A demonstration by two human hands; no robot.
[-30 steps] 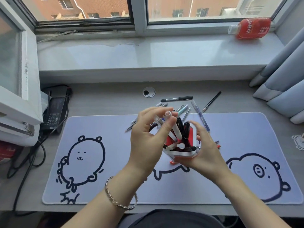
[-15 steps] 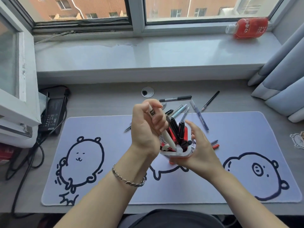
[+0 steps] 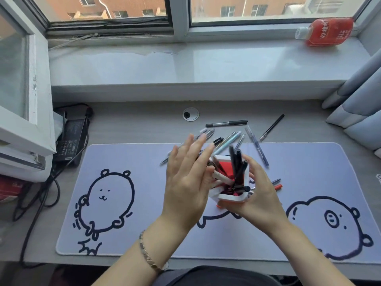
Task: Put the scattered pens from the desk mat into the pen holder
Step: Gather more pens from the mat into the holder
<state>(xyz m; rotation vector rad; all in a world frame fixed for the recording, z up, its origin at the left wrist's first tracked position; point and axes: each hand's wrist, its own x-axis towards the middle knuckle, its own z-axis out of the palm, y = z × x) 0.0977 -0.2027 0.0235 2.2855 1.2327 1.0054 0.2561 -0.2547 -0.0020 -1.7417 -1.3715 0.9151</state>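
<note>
My right hand (image 3: 257,195) grips the white pen holder with a red inside (image 3: 231,198), lifted and tilted over the lilac desk mat (image 3: 144,162). Several black and white pens stand in it. My left hand (image 3: 185,182) is beside the holder's left rim, fingers spread, holding nothing. Loose pens lie behind the hands: a black marker (image 3: 226,123), a thin black pen (image 3: 271,127), a blue pen (image 3: 257,145), a teal pen (image 3: 227,142) and clear ones (image 3: 207,133). An orange-tipped pen (image 3: 278,186) peeks out past my right hand.
A power adapter with cables (image 3: 71,139) sits at the desk's left. A cable grommet (image 3: 191,114) lies behind the pens. A red bottle (image 3: 327,32) lies on the windowsill. Curtains (image 3: 358,112) hang at the right; an open window frame (image 3: 26,112) juts in at the left.
My left hand let go of the white pen, which now rests in the holder, and has opened with fingers spread. The right hand keeps the holder, tilted a little more.
</note>
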